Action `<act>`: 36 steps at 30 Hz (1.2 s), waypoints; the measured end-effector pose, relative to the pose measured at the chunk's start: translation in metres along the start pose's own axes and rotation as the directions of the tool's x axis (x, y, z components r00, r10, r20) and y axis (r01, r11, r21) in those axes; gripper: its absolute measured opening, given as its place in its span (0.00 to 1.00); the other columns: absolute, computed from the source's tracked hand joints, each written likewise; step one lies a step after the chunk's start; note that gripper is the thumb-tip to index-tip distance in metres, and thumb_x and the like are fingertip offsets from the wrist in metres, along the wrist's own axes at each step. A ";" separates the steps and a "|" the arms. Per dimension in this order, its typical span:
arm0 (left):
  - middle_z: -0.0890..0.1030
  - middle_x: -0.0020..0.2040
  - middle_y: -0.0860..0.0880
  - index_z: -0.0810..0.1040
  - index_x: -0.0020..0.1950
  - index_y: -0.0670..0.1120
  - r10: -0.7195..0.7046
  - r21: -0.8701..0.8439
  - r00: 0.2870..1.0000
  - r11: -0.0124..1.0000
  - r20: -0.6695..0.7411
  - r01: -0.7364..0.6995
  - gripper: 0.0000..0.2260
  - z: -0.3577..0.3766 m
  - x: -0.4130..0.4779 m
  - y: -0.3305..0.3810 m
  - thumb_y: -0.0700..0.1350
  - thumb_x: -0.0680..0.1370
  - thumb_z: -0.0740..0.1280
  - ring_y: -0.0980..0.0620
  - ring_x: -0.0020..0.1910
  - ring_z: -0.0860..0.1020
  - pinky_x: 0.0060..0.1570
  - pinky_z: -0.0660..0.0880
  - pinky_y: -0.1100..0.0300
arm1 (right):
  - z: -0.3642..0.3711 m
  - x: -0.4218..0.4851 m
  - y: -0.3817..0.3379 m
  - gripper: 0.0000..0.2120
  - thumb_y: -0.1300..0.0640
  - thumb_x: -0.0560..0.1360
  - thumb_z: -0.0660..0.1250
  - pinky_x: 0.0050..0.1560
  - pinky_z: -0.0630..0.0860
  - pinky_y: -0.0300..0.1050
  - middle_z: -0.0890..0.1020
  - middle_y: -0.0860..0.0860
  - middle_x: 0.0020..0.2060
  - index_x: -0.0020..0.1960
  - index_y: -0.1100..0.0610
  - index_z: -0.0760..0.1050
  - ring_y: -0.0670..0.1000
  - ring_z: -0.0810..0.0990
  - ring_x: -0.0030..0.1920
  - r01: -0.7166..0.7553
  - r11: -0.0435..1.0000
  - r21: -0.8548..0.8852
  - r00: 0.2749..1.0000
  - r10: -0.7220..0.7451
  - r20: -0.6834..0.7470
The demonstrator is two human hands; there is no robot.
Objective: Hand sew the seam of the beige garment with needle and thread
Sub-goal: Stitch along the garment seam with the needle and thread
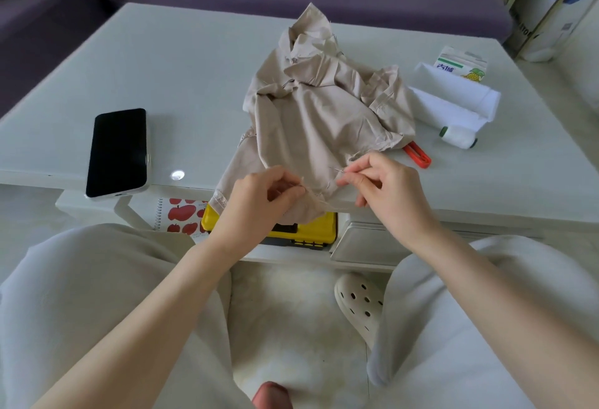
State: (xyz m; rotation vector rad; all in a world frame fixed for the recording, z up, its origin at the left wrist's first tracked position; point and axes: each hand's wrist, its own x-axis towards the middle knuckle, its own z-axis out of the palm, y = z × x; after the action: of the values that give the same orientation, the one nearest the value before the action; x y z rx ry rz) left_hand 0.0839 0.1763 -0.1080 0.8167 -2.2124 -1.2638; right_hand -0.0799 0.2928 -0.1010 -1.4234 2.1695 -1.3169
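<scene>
The crumpled beige fabric garment (317, 110) is lying heaped on the pale white surface (194, 84), reaching from the middle to the near edge, and its lower part is hanging over that edge. The left hand (259, 201) is holding a fold of the seam just off the near edge, its grip closed on the cloth. The right hand (385, 181) is pinching the thin metal needle (338, 169) between thumb and forefinger. Its grip is closed on the shaft, and the tip is pointing left towards the fold.

For this stitch, the holding hand should probably be keeping the seam taut and flat while the needle is entering close to the seam line. The needle hand should be drawing through gently so the cloth is not puckering.

The pale sewing thread (330, 203) is showing only as a faint strand below the fold, so its full run is not traceable. Whether the needle's eye is threaded cannot be made out, and finished stitches are too small to read. An orange plastic handle (418, 155) is sticking out from under the garment towards the near right, with the rest of the tool hidden.
</scene>
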 end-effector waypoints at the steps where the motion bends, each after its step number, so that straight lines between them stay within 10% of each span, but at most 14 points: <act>1: 0.81 0.41 0.56 0.76 0.42 0.57 0.002 -0.010 1.000 1.000 -0.014 -0.002 0.09 -0.001 0.000 0.001 0.42 0.76 0.68 0.58 0.42 0.79 0.42 0.75 0.69 | 0.001 0.003 -0.005 0.03 0.64 0.76 0.67 0.35 0.69 0.27 0.83 0.44 0.33 0.44 0.63 0.78 0.37 0.77 0.30 0.015 1.000 0.017 1.000 -0.015 0.026; 15: 0.81 0.37 0.53 0.74 0.42 0.54 -0.103 -0.073 0.985 0.993 -0.137 0.094 0.07 -0.007 0.007 -0.002 0.44 0.78 0.65 0.60 0.35 0.77 0.37 0.77 0.59 | 0.025 0.019 -0.004 0.06 0.66 0.78 0.63 0.38 0.75 0.32 0.82 0.50 0.36 0.45 0.59 0.78 0.44 0.79 0.33 -0.131 0.988 0.083 0.976 0.114 0.185; 20: 0.77 0.28 0.60 0.74 0.42 0.51 -0.117 -0.066 0.988 0.992 -0.105 0.111 0.06 -0.005 0.007 0.002 0.44 0.78 0.65 0.64 0.28 0.74 0.29 0.67 0.73 | 0.036 0.015 -0.010 0.07 0.65 0.78 0.62 0.38 0.77 0.35 0.80 0.48 0.34 0.44 0.57 0.76 0.48 0.80 0.34 -0.165 0.976 0.139 0.972 0.137 0.193; 36: 0.71 0.20 0.61 0.72 0.39 0.48 -0.165 -0.134 0.985 0.978 -0.052 0.157 0.08 -0.004 0.010 0.009 0.43 0.79 0.63 0.63 0.21 0.69 0.23 0.63 0.74 | 0.032 0.016 -0.013 0.11 0.64 0.80 0.59 0.37 0.75 0.33 0.79 0.47 0.34 0.41 0.55 0.75 0.46 0.79 0.35 -0.239 0.934 0.264 0.945 0.161 0.286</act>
State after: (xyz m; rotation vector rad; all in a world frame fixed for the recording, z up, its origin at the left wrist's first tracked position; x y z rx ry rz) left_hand 0.0769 0.1703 -0.0969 0.9866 -2.0247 -1.4209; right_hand -0.0601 0.2603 -0.1047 -1.1500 1.8048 -1.2382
